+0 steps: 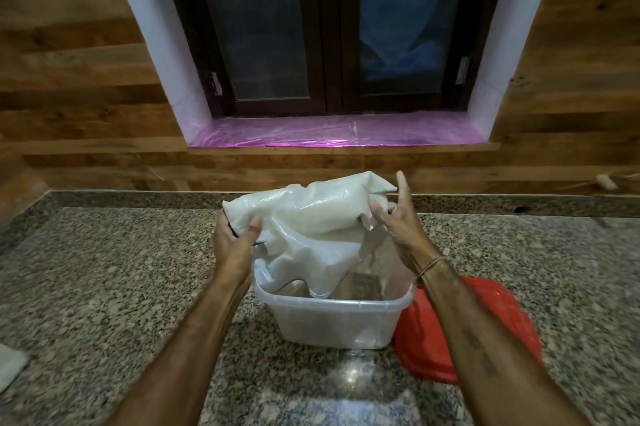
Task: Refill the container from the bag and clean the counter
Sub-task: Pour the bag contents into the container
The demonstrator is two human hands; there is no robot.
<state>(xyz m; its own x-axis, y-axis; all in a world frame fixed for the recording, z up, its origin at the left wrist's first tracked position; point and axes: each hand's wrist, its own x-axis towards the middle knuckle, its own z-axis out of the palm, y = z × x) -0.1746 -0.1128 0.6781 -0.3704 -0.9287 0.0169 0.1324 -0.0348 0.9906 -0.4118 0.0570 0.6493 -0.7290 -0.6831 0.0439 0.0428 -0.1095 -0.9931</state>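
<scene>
Woven white plastic, that bag (pixel 311 214) looks limp and slippery, sagging between the hands into the clear container (pixel 332 321) just below them. Left hand (pixel 235 242) grips one end, right hand (pixel 401 228) pinches the other; corners seem the surest hold.

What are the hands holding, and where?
The white bag: left hand grips its left end, right hand holds its right end, above the clear container.

Behind the far edge of the desk (pixel 104 270) rises a brown wood-plank wall (pixel 69 79), holding a dark-framed double window (pixel 329 27) (its sill (pixel 332 135) wrapped in glossy pink film).
</scene>
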